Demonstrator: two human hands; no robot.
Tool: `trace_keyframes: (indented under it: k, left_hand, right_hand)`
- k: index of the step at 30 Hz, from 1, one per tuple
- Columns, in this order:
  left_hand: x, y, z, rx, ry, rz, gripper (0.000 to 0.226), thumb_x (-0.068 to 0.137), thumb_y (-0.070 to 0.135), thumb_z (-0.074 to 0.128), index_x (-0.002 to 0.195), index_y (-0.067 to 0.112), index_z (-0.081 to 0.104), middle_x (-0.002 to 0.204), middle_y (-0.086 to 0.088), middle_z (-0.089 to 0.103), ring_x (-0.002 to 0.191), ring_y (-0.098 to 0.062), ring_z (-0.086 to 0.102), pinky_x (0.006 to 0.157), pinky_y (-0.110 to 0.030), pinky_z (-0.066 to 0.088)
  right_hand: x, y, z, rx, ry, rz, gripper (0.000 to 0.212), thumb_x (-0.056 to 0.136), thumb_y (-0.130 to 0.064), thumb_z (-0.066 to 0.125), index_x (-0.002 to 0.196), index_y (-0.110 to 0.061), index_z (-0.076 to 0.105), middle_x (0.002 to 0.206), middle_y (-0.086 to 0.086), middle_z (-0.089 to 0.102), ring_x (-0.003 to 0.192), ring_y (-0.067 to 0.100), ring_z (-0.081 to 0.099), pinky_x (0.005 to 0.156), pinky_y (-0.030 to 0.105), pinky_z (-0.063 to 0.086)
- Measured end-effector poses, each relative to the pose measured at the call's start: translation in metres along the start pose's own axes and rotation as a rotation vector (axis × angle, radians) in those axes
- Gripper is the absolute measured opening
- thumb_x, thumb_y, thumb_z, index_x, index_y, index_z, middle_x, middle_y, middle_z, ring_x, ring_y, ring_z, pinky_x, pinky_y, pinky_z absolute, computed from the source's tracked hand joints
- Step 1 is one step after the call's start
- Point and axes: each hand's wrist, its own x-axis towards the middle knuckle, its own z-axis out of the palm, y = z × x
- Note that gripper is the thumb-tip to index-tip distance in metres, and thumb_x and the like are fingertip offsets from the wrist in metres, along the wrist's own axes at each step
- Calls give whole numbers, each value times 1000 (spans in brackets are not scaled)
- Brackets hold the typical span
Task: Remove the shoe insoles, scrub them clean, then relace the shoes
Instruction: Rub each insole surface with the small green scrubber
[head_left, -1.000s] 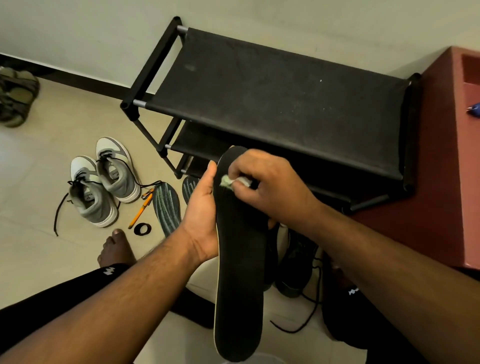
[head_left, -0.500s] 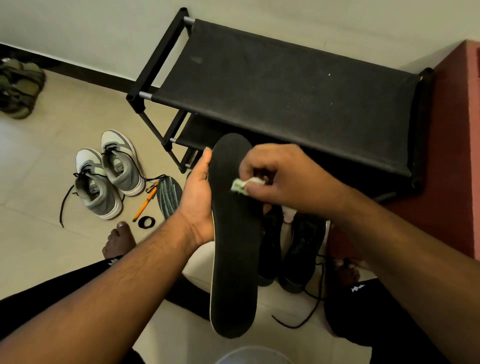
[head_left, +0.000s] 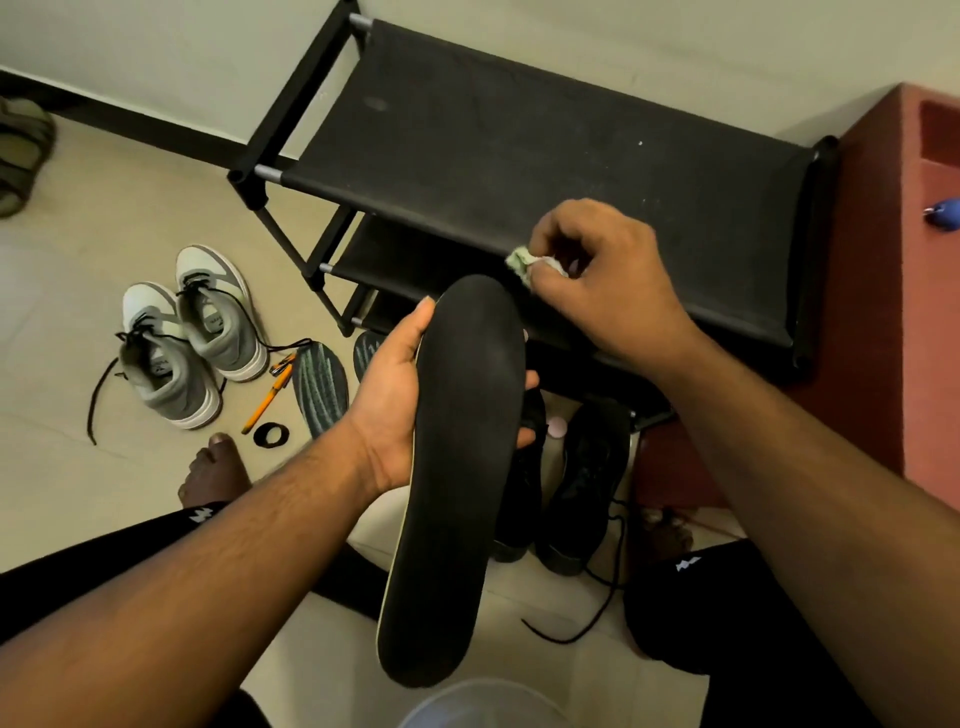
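My left hand (head_left: 392, 395) grips a long black insole (head_left: 457, 478) by its upper half, toe end pointing away from me. My right hand (head_left: 602, 275) pinches a small pale green and white scrub pad (head_left: 522, 262), lifted just off the insole's toe end to the right. A pair of black shoes (head_left: 576, 478) stands on the floor under the insole, with a loose black lace (head_left: 592, 618) trailing. Two dark insoles with green lines (head_left: 319, 387) lie on the floor to the left.
A black fabric shoe rack (head_left: 519, 156) stands ahead against the wall. Grey and white sneakers (head_left: 192, 332) sit at left with loose laces, next to an orange pen (head_left: 267, 397) and a black ring (head_left: 270, 434). A red-brown cabinet (head_left: 883, 312) is on the right.
My right hand has lifted the scrub pad off the insole and moved it up and to the right. The insole has tilted slightly in my left hand.
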Motion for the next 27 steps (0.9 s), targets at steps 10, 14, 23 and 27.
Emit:
trace_keyframes:
  k: [10,14,23,27]
  left_hand:
    - [1,15,-5,10,25,70,69,95,66,33,121,14,71,121,-15,69,104,-31,68,95,-55,50]
    - [2,3,-5,49,-23,-38,72,93,68,34,132,15,63,132,-12,63,116,-36,63,97,-62,44]
    - [0,11,-5,47,9,2,71,94,68,32,134,17,60,132,-14,63,119,-36,60,93,-58,48]
    - [0,10,-5,71,-17,-12,69,94,68,31,136,20,59,126,-16,66,108,-33,65,92,-59,49]
  right_hand:
    - [-16,-19,12,-35,-494,-223,7,78,-8,66,80,-13,63,82,-5,60,75,8,56,68,24,46]
    - [-6,6,10,-181,-215,-145,5,76,-12,60,80,-15,62,81,-3,59,75,15,56,68,40,49]
    - [-9,-13,4,15,-85,-216,3,79,-4,67,79,-7,65,78,-3,61,72,4,52,68,11,38]
    - [-13,-16,14,7,-173,-191,5,81,-6,68,81,-11,66,81,-5,63,74,5,56,69,11,40]
